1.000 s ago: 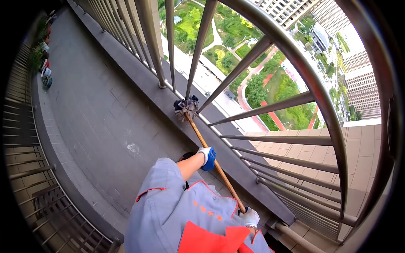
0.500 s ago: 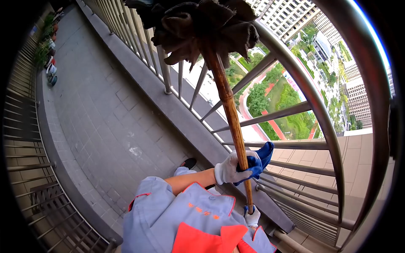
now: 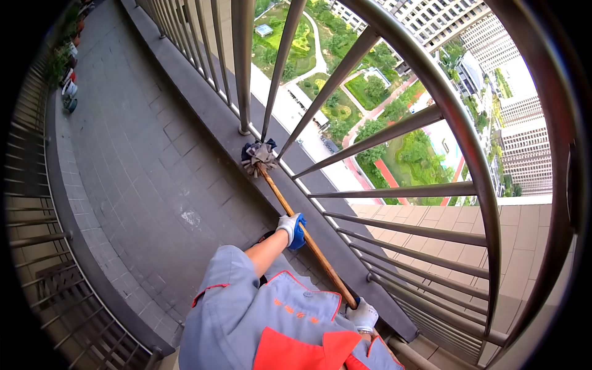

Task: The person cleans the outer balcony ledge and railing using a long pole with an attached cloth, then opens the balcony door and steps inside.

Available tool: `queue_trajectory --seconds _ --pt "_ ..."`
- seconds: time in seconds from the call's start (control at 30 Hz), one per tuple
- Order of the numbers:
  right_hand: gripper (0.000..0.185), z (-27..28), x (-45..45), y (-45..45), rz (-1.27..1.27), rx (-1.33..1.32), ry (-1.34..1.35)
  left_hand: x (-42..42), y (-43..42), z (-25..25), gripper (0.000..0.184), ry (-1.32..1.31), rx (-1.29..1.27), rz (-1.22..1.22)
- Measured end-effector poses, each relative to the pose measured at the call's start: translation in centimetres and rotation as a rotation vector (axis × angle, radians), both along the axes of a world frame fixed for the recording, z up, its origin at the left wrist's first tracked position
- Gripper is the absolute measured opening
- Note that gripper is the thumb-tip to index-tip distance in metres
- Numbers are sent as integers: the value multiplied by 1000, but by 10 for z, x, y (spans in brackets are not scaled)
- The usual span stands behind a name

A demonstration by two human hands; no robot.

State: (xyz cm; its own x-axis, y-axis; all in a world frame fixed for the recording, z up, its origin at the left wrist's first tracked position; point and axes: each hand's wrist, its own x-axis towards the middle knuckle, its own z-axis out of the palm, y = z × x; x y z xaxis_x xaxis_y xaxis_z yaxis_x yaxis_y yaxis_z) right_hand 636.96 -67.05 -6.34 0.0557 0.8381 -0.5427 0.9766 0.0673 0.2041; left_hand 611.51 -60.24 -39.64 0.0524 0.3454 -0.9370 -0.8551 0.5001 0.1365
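Observation:
A long wooden pole (image 3: 314,248) slants from lower right to upper left, with a mop head of grey and dark blue cloth strips (image 3: 259,156) at its far end. The cloth rests on the dark ledge (image 3: 216,126), against the foot of the metal railing. My left hand (image 3: 292,230), in a white and blue glove, is closed round the middle of the pole. Nearer my body, my right hand (image 3: 362,316), gloved in the same way, grips the lower part. The glove backs hide most of the fingers.
Metal railing bars (image 3: 394,137) curve along the right, with buildings and greenery far below. Paving (image 3: 154,166) lies left of the ledge. Potted plants (image 3: 58,65) and containers (image 3: 69,97) line the far left edge, beside another railing (image 3: 31,242).
The mop head was lifted close to the camera half a second ago and has come down onto the ledge. My left hand has moved left and up in view; both hands still hold the pole.

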Motion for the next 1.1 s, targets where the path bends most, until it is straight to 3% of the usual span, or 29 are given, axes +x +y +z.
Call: queue_trajectory --seconds 0.1,0.17,0.23,0.3,0.37,0.43,0.53,0.57,0.63,0.7,0.73,0.83,0.9,1.0,1.03,1.1 --pt "22 -20 51 -9 19 198 265 -22 8 157 9 145 288 112" --pt "20 -38 63 -8 4 242 386 -24 10 220 9 357 712 151" --pt "15 -52 57 -3 -26 439 611 -36 14 297 8 344 998 230" --pt "13 -50 33 10 -41 434 622 -51 22 325 10 446 1282 144" --pt "16 -48 17 16 -92 343 701 -70 30 334 11 685 1434 112" --pt "19 -53 21 15 -98 265 657 -72 38 318 9 506 1383 127" --pt "23 -51 35 12 -98 183 389 -56 30 285 12 446 1325 188" --pt "24 -48 45 11 -60 146 317 -45 25 251 11 595 1198 179" --pt "26 -31 45 14 -50 70 214 -26 18 190 9 448 947 262" --pt "29 -7 9 29 -121 -85 182 -41 20 173 9 70 511 314" --pt "31 -4 -16 33 -39 -94 210 -51 27 112 11 31 300 239" --pt "38 -2 -69 30 81 -121 211 -101 32 64 17 -196 69 172" --pt "34 -11 -40 19 43 -75 282 -95 27 98 19 31 253 160" --pt "26 -29 48 -6 19 55 343 -36 2 149 15 12 384 252" --pt "23 -40 84 -19 30 143 381 -14 -11 188 12 37 630 197" --pt "17 -75 159 -49 -89 326 414 40 -32 220 9 30 837 41"
